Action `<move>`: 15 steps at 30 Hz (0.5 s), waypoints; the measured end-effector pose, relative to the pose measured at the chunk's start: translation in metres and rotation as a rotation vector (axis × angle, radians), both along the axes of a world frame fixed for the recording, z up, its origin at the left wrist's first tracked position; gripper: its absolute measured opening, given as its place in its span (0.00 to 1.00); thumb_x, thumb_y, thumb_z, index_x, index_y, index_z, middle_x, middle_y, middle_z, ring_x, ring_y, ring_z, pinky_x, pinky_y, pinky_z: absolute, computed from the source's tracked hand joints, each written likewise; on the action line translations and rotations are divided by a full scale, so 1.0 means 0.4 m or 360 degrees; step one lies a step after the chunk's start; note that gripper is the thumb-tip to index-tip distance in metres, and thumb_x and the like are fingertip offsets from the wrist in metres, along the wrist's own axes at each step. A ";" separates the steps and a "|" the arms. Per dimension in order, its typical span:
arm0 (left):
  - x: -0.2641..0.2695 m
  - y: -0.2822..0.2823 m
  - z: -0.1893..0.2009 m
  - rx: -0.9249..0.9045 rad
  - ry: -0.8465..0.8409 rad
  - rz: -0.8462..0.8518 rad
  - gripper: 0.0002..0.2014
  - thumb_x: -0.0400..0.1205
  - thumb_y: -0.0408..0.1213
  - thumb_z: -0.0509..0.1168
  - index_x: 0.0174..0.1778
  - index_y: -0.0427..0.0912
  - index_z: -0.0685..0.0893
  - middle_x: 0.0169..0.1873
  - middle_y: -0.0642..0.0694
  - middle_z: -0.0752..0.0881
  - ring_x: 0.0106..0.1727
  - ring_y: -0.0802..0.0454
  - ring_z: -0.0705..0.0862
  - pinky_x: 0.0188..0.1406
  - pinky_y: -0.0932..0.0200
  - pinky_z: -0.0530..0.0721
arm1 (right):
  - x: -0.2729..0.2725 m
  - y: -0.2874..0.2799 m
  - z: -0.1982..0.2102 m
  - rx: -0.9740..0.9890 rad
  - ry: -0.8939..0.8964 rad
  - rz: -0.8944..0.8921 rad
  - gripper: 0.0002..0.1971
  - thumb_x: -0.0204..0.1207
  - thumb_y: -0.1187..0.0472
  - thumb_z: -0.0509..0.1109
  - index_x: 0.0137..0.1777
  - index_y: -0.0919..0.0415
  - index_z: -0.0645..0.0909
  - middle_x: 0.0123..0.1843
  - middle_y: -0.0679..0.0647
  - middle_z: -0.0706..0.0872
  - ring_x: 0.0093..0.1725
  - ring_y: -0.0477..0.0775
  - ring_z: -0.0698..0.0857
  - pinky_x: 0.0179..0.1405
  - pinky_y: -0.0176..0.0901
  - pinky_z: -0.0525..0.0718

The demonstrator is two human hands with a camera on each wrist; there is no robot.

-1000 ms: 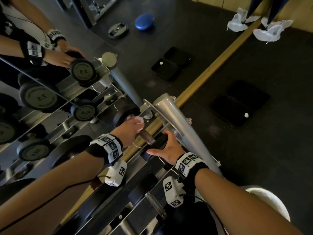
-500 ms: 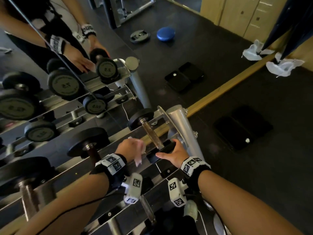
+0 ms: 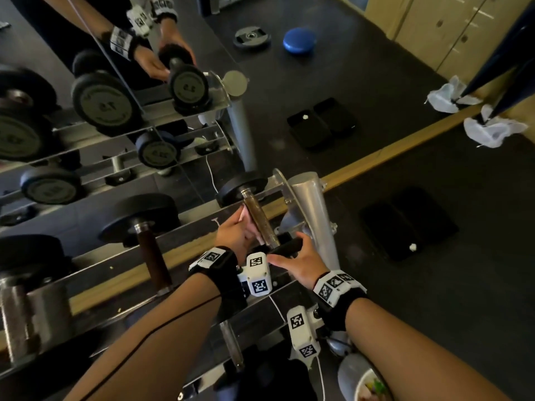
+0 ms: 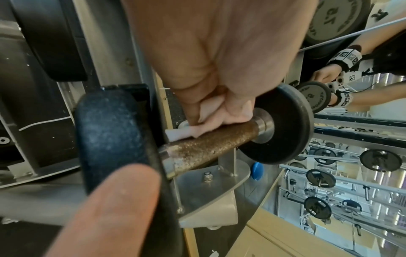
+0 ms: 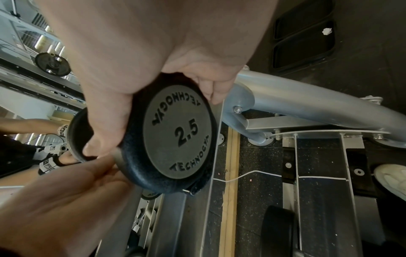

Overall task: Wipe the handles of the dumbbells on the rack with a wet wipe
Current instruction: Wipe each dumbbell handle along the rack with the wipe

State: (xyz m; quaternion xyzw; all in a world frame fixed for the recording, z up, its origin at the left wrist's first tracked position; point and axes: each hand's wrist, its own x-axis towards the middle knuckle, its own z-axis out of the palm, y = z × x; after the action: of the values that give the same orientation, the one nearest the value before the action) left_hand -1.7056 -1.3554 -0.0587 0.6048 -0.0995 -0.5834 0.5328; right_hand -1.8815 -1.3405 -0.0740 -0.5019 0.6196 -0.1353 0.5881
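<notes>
A small 2.5 dumbbell (image 3: 243, 188) lies at the right end of the rack's top tier (image 3: 185, 241), its rusty brown handle (image 3: 258, 219) pointing toward me. My left hand (image 3: 246, 227) pinches a pale wet wipe (image 4: 186, 133) and holds it against the handle's left side (image 4: 211, 147). My right hand (image 3: 289, 251) grips the rim of the near black disc (image 5: 175, 137), thumb on one side and fingers on the other. The far disc (image 4: 283, 125) is free.
A larger dumbbell with a dark handle (image 3: 152, 256) sits to the left on the same tier. A mirror (image 3: 115, 111) backs the rack. The silver rack post (image 3: 312, 209) stands just right of my hands. Black mats (image 3: 405, 224) lie on the floor, and another handle (image 3: 231, 342) rests on the tier below.
My left hand with the wipe came back from the handle's far end and now lies along its left side. The right hand kept its hold on the near disc. The view tilted up.
</notes>
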 end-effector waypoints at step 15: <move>0.019 0.014 -0.034 0.0027 0.0088 0.0150 0.12 0.86 0.35 0.64 0.63 0.46 0.87 0.38 0.43 0.92 0.33 0.51 0.90 0.31 0.56 0.88 | 0.001 0.005 -0.014 0.0008 -0.0181 -0.0062 0.56 0.63 0.44 0.84 0.85 0.49 0.52 0.83 0.56 0.67 0.80 0.57 0.69 0.80 0.56 0.68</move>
State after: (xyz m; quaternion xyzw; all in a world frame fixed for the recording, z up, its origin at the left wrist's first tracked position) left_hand -1.6980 -1.3498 -0.0721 0.5969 -0.0513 -0.5750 0.5571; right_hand -1.8811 -1.3384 -0.0795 -0.4798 0.5951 -0.1736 0.6209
